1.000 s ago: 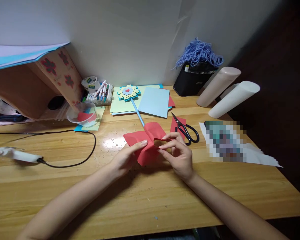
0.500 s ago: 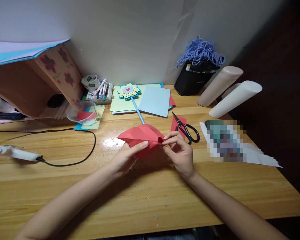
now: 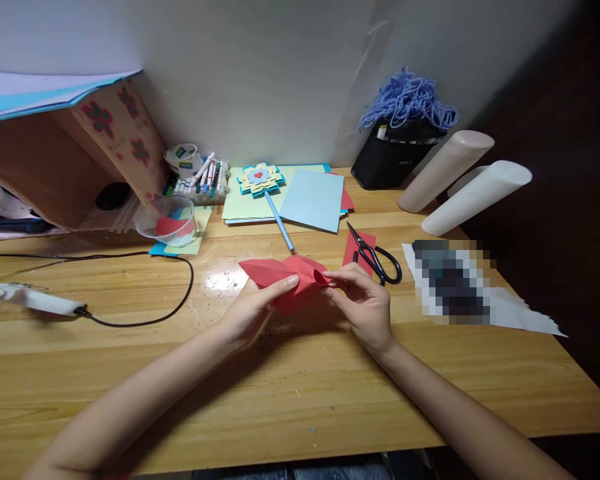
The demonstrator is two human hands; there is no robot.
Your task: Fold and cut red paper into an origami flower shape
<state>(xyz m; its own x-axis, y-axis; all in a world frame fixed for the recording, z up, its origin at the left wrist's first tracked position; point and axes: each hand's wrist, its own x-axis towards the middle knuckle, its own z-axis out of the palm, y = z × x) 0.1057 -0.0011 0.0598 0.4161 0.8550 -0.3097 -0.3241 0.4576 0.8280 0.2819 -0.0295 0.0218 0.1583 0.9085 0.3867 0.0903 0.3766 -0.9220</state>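
Note:
A creased sheet of red paper (image 3: 300, 267) is held between both hands above the wooden table. My left hand (image 3: 257, 303) grips its left part, thumb on top and the other fingers hidden beneath. At the right edge, my right hand (image 3: 363, 300) pinches the paper, where it curls into a small open fold. Just beyond the paper lies a blue stick topped by a layered paper flower (image 3: 260, 177) with a red heart in its centre. Black-handled scissors (image 3: 375, 257) rest on a smaller red paper piece to the right of my right hand.
A white glue gun (image 3: 40, 298) with a black cord lies at left. Behind it stand a decorated cardboard box (image 3: 115, 140), a clear plastic bowl (image 3: 167, 223) and several markers (image 3: 207, 177). Coloured sheets (image 3: 315, 200), a black case (image 3: 395, 160) and two bottles (image 3: 477, 200) are farther back.
The red paper's top edge has dropped, showing more of the blue stick. The fold at its right end has opened wider under my right fingers. The view has shifted slightly.

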